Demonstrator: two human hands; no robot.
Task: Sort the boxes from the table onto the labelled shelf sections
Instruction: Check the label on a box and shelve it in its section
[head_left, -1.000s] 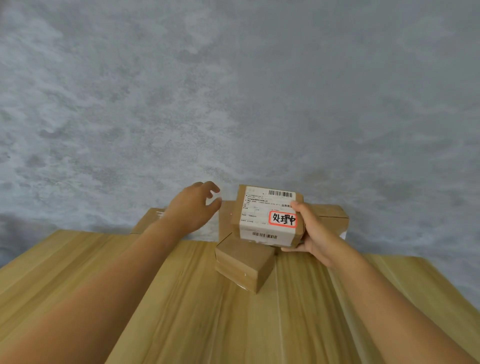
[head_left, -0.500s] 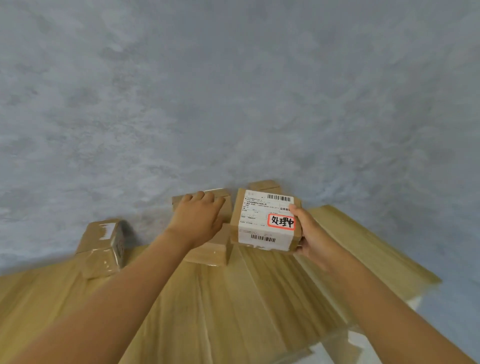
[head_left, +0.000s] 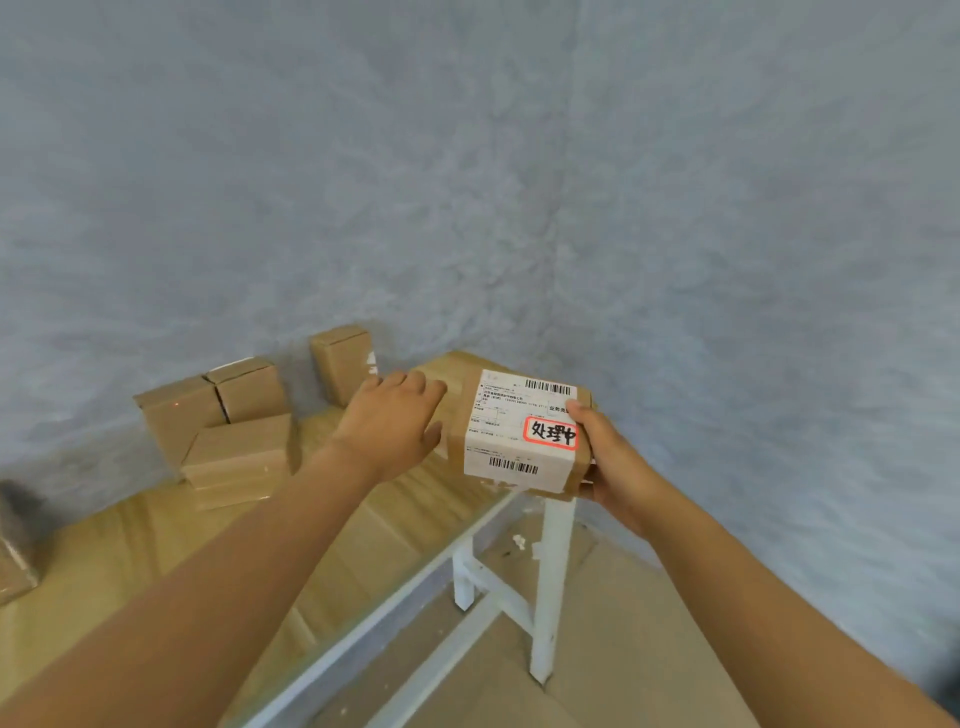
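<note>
Box (head_left: 519, 434) with a white shipping label sits in the right hand's (head_left: 615, 462) grip, held at its right side above the surface's (head_left: 395, 525) corner. Left hand (head_left: 392, 423), fingers loosely extended, hovers just beside the box's left side. Four plain boxes (head_left: 234, 415) cluster near the wall.
</note>
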